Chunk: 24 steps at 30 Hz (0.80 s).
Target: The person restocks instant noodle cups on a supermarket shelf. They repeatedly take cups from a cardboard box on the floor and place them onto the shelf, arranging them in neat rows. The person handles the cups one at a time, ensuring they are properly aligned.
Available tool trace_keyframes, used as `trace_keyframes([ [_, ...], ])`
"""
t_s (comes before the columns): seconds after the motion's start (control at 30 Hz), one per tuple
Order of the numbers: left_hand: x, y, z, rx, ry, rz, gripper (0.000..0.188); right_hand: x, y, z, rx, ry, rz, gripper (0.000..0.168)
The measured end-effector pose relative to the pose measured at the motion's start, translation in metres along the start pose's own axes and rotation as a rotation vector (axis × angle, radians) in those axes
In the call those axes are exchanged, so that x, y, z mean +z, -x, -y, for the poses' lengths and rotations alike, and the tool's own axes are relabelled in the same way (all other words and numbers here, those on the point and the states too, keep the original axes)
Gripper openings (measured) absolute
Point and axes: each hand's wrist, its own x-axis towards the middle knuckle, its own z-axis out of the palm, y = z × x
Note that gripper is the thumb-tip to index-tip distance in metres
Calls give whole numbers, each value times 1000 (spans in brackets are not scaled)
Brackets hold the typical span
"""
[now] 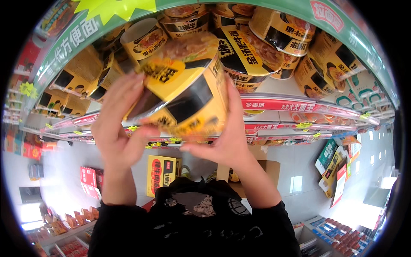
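Between both hands, tilted and slightly blurred, is a yellow and black instant noodle bowl (192, 99) with a printed lid. My left hand (118, 119) grips its left side, with fingers near the lid rim and the thumb lower down. My right hand (229, 135) supports the right side and underside. Behind the held bowl, a matching noodle bowl (247, 54) leans with its lid facing me. More bowls are stacked on the shelf, including one upper right (282, 30) and a tilted one on the left (144, 38).
A shelf edge with a red strip (273, 104) runs below the bowls; a green header (350, 27) arches above. On the floor stand a yellow carton (160, 175), an open cardboard box (273, 172) and a red carton (90, 181). Flattened cartons (335, 170) lie right.
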Motion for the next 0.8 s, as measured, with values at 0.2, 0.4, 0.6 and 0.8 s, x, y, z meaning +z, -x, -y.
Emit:
trace_keyframes([
  [0.2, 18, 41, -2, -508, 540, -11, 69, 0, -14, 17, 19, -59, -18, 116],
  [0.4, -26, 6, 68, -346, 305, -32, 73, 19, -88, 63, -136, 504, 84, 92],
  [0.6, -2, -60, 105, -360, -332, 252, 45, 31, -135, 58, -170, 725, 239, 74],
  [0.8, 8, -82, 129, -352, -631, 382, 34, 14, -131, 37, -60, 556, 315, 77],
])
